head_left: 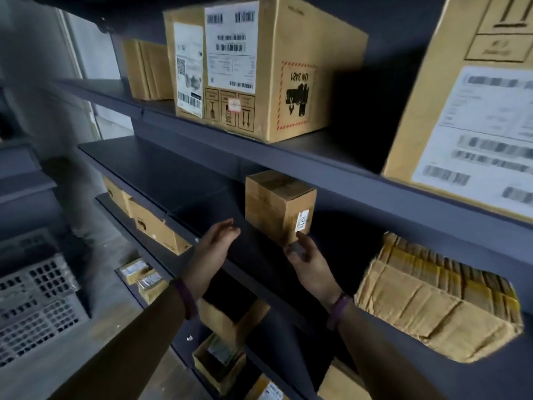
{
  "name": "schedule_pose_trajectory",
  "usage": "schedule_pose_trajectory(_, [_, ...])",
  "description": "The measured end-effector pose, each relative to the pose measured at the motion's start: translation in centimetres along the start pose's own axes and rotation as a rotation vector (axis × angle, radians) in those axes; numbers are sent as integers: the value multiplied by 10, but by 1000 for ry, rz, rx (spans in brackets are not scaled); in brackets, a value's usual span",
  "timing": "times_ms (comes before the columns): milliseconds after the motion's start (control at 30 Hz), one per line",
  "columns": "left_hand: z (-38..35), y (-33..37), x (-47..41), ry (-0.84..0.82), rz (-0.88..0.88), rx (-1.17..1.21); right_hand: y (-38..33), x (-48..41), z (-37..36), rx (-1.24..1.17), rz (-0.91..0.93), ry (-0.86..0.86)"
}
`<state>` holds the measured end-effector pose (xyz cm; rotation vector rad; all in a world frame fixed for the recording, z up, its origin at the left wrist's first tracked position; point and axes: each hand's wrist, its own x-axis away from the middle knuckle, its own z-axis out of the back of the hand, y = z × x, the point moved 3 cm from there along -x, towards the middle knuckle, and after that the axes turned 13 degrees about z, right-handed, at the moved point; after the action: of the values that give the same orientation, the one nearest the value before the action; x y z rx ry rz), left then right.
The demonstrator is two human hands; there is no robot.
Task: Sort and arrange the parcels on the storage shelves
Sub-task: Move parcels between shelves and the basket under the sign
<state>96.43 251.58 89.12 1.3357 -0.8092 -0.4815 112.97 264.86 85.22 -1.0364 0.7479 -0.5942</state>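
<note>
Step in hand: positioning a single parcel on the middle shelf (161, 171). The small cardboard box (278, 204) stands upright on this shelf, directly beneath the upper shelf (331, 166), with its white numbered label facing the person. The right hand (307, 256) is raised to the box, fingers extended and loosely spread, fingertips touching the lower front corner just below the label; no closed grip is visible. The left hand (217, 243) is spread flat, fingers straight and together, held near the left side of the box but apart from it. The wrapped parcel (438, 298) lies to the right on the same shelf, well apart from the box. The large labelled carton (259, 67) sits on the upper shelf. Judgement: the box is being set or squared in place, and the sort as a whole appears far from complete. The next move calls for bringing the left hand against the free side, then sliding or turning the box with both hands while keeping the label outward.
</note>
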Motion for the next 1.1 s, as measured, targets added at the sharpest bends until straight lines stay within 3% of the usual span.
schedule_pose_trajectory(200, [-1,5,-94,-71,-1,-64,29,-38,-12,166,-55,122])
schedule_pose_trajectory(433, [-8,7,-176,-277,21,-161,26,-64,-35,195,109,392])
schedule_pose_trajectory(667, [-16,-5,-218,-492,-47,-195,25,-66,-63,298,-115,525])
schedule_pose_trajectory(833, [-19,-7,-245,-466,-5,-117,7,-57,-94,584,86,590])
schedule_pose_trajectory(933, [-25,-8,-255,-440,141,-31,-3,-49,-114,784,255,629])
schedule_pose_trajectory(1100, [-25,-14,-258,-389,229,-44,-11,-48,-143,1060,326,579])
